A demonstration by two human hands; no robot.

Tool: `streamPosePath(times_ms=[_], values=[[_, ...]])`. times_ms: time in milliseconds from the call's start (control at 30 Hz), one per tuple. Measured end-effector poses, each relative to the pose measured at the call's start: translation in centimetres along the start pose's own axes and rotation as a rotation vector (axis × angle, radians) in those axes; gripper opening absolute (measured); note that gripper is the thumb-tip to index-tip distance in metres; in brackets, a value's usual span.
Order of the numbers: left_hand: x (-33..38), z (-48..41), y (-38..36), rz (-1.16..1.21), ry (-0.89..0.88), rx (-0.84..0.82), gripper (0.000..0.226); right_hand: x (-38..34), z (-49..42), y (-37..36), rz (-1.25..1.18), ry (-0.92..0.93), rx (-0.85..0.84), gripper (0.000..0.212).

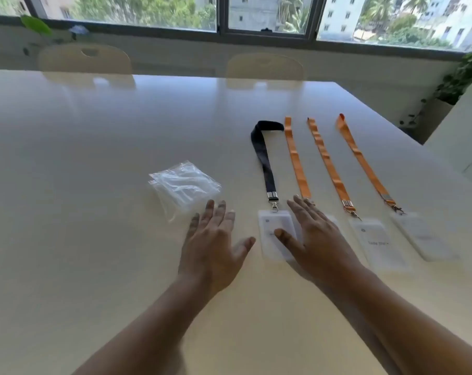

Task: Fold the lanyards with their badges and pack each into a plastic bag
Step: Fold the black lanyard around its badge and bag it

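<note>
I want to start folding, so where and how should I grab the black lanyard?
Probably pinch the black lanyard at its metal clip, just above the badge, coming from its left. It lies flat on the table, the clip looks thicker, and an orange lanyard lies close on the right.

A smooth, glossy cream table mirrors the daylight. The bags stacked on it are thin clear plastic, crinkled and shiny. The black lanyard is matt woven cloth. The three orange lanyards are flat cloth ribbon with a faint sheen, and the middle one is creased along its length. The clip at the black lanyard's end is bright, polished metal. The badges are frosted, translucent plastic sleeves with a slight gloss. One holds what looks like a white paper card, matt, with blurred print.
</note>
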State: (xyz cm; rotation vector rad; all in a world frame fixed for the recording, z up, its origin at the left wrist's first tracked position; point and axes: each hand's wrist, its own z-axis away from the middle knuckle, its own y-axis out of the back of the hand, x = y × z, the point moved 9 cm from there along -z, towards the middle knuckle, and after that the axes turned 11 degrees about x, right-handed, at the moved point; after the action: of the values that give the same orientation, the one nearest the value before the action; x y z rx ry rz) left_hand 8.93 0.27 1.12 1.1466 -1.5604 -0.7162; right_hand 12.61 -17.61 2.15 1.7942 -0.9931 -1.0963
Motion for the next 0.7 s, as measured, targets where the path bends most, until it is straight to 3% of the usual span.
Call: streamPosePath(times_ms=[533,700], values=[[-0.5,-0.3,-0.3,0.039,-0.004,0.075,0.067,0.1,0.0,-0.9,0.03,0.044,0.006,0.07],[0.0,-0.2,0.6,0.125,-0.001,0.132,0.054,0.0,0.0,-0.7,0.004,0.045,0.035,0.073]])
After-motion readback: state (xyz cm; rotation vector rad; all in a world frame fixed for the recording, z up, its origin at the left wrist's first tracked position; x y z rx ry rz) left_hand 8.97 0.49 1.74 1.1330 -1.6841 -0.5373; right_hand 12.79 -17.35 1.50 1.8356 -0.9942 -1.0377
